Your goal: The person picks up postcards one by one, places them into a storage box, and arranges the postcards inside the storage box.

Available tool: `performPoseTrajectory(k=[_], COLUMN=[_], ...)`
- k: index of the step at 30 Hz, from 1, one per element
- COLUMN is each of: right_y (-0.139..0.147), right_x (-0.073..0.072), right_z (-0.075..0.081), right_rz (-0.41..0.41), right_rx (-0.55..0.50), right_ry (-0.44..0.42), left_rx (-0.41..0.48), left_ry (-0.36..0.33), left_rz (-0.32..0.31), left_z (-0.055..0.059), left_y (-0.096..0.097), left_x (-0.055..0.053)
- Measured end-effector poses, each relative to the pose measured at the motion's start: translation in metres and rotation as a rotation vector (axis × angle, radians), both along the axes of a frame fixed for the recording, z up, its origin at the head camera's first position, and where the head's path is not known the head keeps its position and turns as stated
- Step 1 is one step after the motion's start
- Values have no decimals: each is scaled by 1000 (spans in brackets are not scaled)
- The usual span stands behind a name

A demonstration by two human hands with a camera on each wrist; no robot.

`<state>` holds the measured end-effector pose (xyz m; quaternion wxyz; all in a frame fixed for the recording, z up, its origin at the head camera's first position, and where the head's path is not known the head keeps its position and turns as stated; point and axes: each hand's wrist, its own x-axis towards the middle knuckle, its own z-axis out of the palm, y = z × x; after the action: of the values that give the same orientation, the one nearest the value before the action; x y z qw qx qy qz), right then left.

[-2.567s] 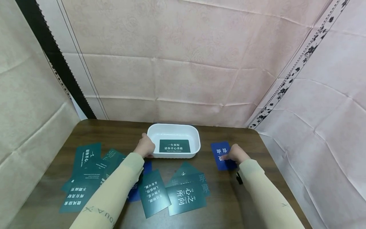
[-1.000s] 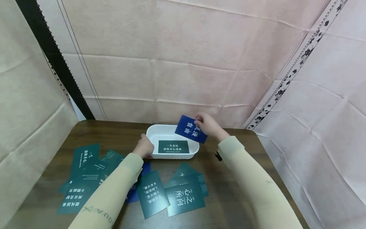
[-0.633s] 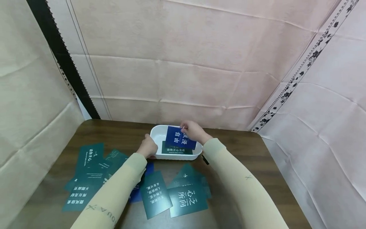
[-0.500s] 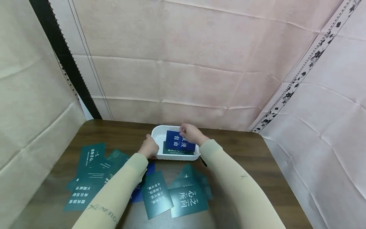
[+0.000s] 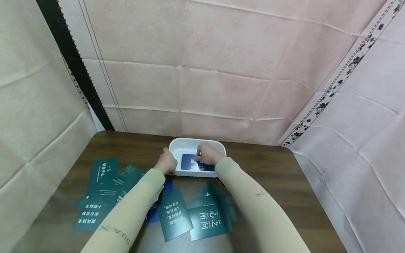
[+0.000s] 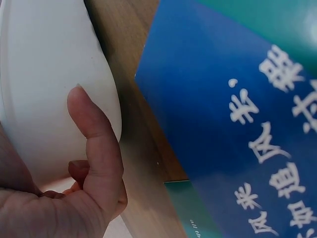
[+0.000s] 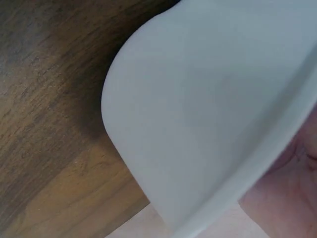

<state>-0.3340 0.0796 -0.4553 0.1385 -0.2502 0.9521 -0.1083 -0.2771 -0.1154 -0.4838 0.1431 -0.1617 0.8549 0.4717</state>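
My left hand (image 5: 166,161) holds the left end of a white plastic tray (image 5: 178,146). In the left wrist view the thumb of that hand (image 6: 101,148) lies along the tray's outer wall (image 6: 54,74). Down inside the tray, my right hand (image 5: 209,154) pinches a dark blue card (image 5: 188,162) with white lettering, low over the tray floor. The hand covers part of this card, and the green card beneath it is hidden. From the right wrist, the tray's outer wall (image 7: 173,99) hides the fingers; only part of the palm (image 7: 292,183) shows behind the rim.
Overlapping green cards (image 5: 101,172) lie on the left of the wooden table (image 5: 269,182). In front of the tray are another green card (image 5: 175,214), a blue card (image 5: 153,214) partly under it, and a green pile (image 5: 209,225). A cloth curtain (image 5: 221,91) hangs behind.
My right hand picked the blue card up from the table's right side, carried it left over the tray and lowered it inside, onto the green card. My left hand keeps its hold on the tray.
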Motion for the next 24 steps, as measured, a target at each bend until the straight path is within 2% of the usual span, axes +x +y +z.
performPoseTrajectory(k=[6,13,24], right_y=[1,0,2], right_x=[3,6,6], right_z=[-6,-12,-13], right_rz=[-49,-104,-74], right_rx=[21,39,48], right_ry=[-79,-77,-58], left_rx=[-1,-8,-8], left_ry=[9,10,9], left_rz=[-9,-10,-17], left_z=[1,2,4], left_y=[0,1,1], left_x=[0,1,1])
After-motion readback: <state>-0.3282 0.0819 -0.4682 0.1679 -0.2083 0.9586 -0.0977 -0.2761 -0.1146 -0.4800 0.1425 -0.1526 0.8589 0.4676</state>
